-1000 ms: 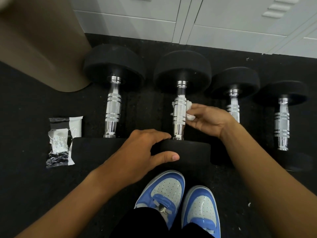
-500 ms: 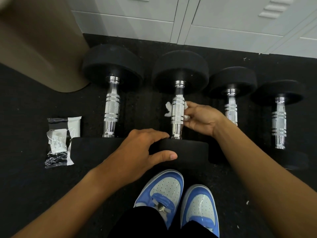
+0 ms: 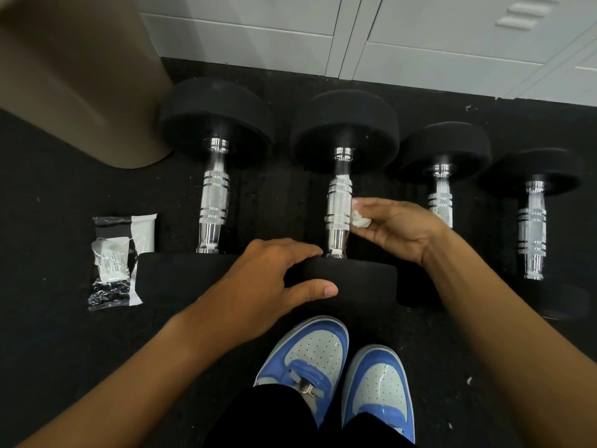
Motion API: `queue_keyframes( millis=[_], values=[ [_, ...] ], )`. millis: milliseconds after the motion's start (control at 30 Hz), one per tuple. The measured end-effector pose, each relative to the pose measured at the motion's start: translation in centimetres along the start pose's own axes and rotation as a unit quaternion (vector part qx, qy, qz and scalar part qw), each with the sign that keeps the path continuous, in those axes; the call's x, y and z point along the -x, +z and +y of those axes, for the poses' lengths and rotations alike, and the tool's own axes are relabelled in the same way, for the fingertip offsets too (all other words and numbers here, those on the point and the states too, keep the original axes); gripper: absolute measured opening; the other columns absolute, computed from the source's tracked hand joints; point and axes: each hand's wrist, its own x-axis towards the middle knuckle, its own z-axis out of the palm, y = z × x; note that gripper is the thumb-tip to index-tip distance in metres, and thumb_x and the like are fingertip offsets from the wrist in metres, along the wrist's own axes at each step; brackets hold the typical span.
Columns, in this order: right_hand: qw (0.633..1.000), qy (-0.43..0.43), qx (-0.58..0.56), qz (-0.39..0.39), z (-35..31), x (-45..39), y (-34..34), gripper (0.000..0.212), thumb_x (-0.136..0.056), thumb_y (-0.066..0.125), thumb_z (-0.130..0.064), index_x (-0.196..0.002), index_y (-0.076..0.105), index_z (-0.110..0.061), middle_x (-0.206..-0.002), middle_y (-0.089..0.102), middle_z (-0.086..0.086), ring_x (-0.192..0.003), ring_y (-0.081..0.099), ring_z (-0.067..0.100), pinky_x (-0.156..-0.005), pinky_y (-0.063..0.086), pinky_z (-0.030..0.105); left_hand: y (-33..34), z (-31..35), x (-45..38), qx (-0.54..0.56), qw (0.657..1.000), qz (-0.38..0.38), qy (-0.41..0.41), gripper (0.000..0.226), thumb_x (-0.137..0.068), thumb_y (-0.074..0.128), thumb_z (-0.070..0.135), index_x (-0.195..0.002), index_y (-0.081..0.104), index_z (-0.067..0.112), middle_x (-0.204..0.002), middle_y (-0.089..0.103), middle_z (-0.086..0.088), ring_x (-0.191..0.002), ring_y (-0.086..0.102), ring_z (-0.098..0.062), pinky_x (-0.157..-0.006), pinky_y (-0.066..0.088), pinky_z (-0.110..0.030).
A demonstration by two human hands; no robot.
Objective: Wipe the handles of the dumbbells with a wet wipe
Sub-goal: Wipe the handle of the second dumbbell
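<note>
Dim floor; chrome glare; edges bowed, soft.

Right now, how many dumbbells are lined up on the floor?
4, in a row: the far-left dumbbell, the second dumbbell steadied by the left hand, the third dumbbell behind the right hand, the far-right dumbbell.

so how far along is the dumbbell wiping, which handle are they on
Nothing can be confirmed as finished: a wiped handle looks no different here. In hand: the right hand pinches a crumpled wet wipe against the right side of the second dumbbell's handle, while the left hand rests on its near weight head. Possibly left: the third dumbbell's handle and the fourth dumbbell's handle; the first dumbbell's handle can't be judged.
</note>
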Motion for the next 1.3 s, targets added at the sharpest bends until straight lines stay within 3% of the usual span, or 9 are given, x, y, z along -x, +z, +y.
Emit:
queue_keyframes(
  millis=[100,233,400,533,667,767,1000,1100,1300],
  values=[
    [0.999,-0.029,-0.014,0.024,-1.2,-0.6,0.6,0.018,-0.090,0.045,0.010,-0.089,0.060,0.000,-0.088,0.065,0.014,-0.072,0.068,0.019,-0.068,0.058,0.028,-0.1,0.1,-0.1,-0.002,1.000,-0.001,0.002,0.072,-0.070,0.049,0.069,-0.129,0.056,0.028,-0.117,0.061,0.014,-0.112,0.052,-0.003,-0.096,0.046,-0.025],
    [0.999,0.016,-0.009,-0.047,0.0,-0.4,1.1,0.025,-0.091,0.037,0.013,-0.105,0.057,0.012,-0.100,0.067,0.020,-0.080,0.071,0.024,-0.073,0.059,0.028,-0.1,0.3,0.0,0.001,1.000,0.002,0.010,0.068,-0.071,0.051,0.067,-0.126,0.059,0.029,-0.114,0.062,0.015,-0.106,0.054,0.003,-0.090,0.044,-0.014],
    [1.000,0.008,-0.015,-0.013,-0.9,0.1,-0.3,0.021,-0.089,0.042,0.012,-0.097,0.060,0.004,-0.098,0.065,0.018,-0.079,0.068,0.022,-0.071,0.060,0.030,0.0,0.0,-0.1,-0.006,1.000,-0.004,-0.001,0.071,-0.070,0.049,0.070,-0.129,0.056,0.031,-0.118,0.060,0.016,-0.115,0.051,-0.004,-0.097,0.045,-0.027],
    [0.997,0.032,0.010,-0.072,0.3,-0.1,1.5,0.029,-0.090,0.032,0.013,-0.104,0.057,0.013,-0.094,0.069,0.020,-0.074,0.063,0.023,-0.062,0.060,0.029,0.0,0.2,0.0,-0.002,1.000,0.001,0.003,0.070,-0.070,0.050,0.070,-0.127,0.058,0.030,-0.114,0.061,0.017,-0.109,0.053,0.000,-0.093,0.045,-0.020],
    [0.996,0.046,0.033,-0.074,0.5,0.6,0.5,0.030,-0.088,0.036,0.015,-0.110,0.056,0.012,-0.109,0.064,0.021,-0.099,0.063,0.030,-0.082,0.055,0.033,0.0,0.1,0.0,0.007,1.000,-0.004,-0.002,0.069,-0.070,0.049,0.070,-0.127,0.057,0.031,-0.114,0.060,0.017,-0.111,0.052,-0.003,-0.094,0.047,-0.027],
    [0.999,0.028,0.031,-0.030,-1.0,0.5,0.0,0.024,-0.087,0.039,0.015,-0.093,0.060,0.005,-0.099,0.063,0.019,-0.091,0.063,0.027,-0.080,0.054,0.033,0.0,-0.1,0.0,0.002,1.000,-0.006,-0.005,0.072,-0.070,0.048,0.071,-0.129,0.056,0.031,-0.115,0.059,0.016,-0.114,0.051,-0.006,-0.096,0.047,-0.033],
    [0.984,0.096,0.109,-0.102,0.6,0.4,0.1,0.037,-0.086,0.037,0.017,-0.118,0.054,0.012,-0.119,0.063,0.020,-0.108,0.063,0.031,-0.089,0.053,0.034,-0.1,0.2,0.0,-0.005,1.000,-0.007,-0.004,0.071,-0.070,0.048,0.070,-0.128,0.056,0.031,-0.116,0.059,0.017,-0.112,0.051,-0.002,-0.093,0.042,-0.018],
    [0.991,0.071,0.092,-0.066,-0.6,0.7,-0.5,0.025,-0.085,0.043,0.014,-0.105,0.058,0.008,-0.105,0.063,0.021,-0.088,0.067,0.027,-0.078,0.056,0.032,0.0,0.1,0.0,-0.010,1.000,-0.009,-0.007,0.071,-0.070,0.048,0.071,-0.129,0.055,0.032,-0.117,0.058,0.017,-0.115,0.049,-0.005,-0.096,0.043,-0.026],
    [0.986,0.094,0.106,-0.087,1.2,0.5,1.0,0.035,-0.087,0.034,0.020,-0.114,0.056,0.013,-0.102,0.068,0.019,-0.081,0.071,0.024,-0.073,0.058,0.031,-0.1,0.3,0.0,0.004,1.000,-0.004,-0.001,0.068,-0.070,0.050,0.069,-0.126,0.058,0.031,-0.111,0.061,0.017,-0.108,0.053,-0.003,-0.091,0.045,-0.023]
  ],
)
